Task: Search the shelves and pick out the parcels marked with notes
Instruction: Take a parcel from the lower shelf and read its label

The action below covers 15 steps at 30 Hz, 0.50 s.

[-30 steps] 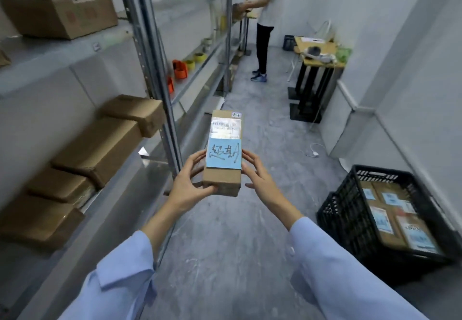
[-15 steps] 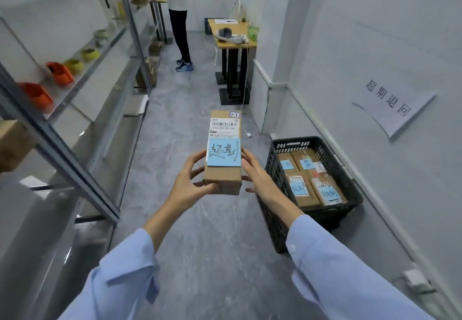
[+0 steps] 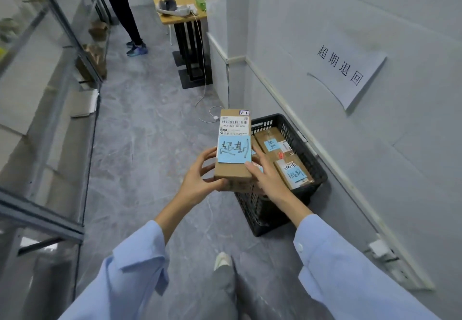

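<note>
Count: 1 parcel in hand, a long brown box. It has 1 blue note w/ black handwriting stuck on its top face, and 1 white barcode label just beyond the note. 1 black crate sits on the floor by the R wall. Inside it 2 more boxes are plainly seen, the far parcel and the near parcel, each w/ 1 blue note on top. Anything else in there is hidden behind the held box & the R hand, can't tell. 1 paper sign w/ 4 printed characters is on the wall above the crate. 1 wooden table stands at the far end. 1 other person, legs only in view, stands by the shelves along the L side.

Hands: both arms reach fwd, light blue sleeves ending short of the wrists. L hand grips the parcel's near L corner, fingers curled up along the L side, thumb across the near end. R hand is on the R side, fingers nearly straight & pressed along that edge, index tip on the top face at the note's near R corner; thumb hidden.

The parcel is held off the floor btwn the 2 hands, long axis pointing away, label side up. In view it overlaps the crate's L rim; can't tell if it's over the crate or short of it.
</note>
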Available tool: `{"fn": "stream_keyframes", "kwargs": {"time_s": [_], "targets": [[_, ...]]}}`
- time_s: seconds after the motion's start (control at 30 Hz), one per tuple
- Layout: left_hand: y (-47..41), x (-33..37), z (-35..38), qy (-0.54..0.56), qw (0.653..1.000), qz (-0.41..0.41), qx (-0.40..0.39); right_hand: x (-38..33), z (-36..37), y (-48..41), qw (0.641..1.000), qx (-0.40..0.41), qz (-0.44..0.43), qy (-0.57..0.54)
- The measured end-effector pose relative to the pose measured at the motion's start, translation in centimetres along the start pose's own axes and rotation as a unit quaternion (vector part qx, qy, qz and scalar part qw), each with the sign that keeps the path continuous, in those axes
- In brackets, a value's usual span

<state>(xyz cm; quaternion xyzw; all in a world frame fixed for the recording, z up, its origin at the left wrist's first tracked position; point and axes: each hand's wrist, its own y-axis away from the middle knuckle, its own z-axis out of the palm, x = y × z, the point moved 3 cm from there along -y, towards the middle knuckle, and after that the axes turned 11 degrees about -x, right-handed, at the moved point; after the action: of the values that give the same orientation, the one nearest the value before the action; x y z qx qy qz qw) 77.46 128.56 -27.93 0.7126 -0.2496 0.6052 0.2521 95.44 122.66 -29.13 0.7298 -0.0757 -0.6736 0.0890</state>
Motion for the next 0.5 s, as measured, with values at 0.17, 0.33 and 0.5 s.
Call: {"fn": "stream_keyframes", "kwargs": {"time_s": [0.17, 0.33, 0.5], "targets": [[-6.7, -1.8, 0.4, -0.046, 0.998, -0.015, -0.038, 1.7, -4.6, -4.1, 0.999, 0.013, 0.018, -0.031], [-15.1, -4.1, -0.6, -0.13, 0.99, -0.012, -0.061, 3.9, -9.5, -11.1, 0.998, 0.023, 0.03, -0.044], [-22.6, -6.5, -2.5, -0.252, 0.963, -0.023, -0.093, 6.2, -14.1, -17.3, 0.993, 0.031, 0.08, -0.08]]}}
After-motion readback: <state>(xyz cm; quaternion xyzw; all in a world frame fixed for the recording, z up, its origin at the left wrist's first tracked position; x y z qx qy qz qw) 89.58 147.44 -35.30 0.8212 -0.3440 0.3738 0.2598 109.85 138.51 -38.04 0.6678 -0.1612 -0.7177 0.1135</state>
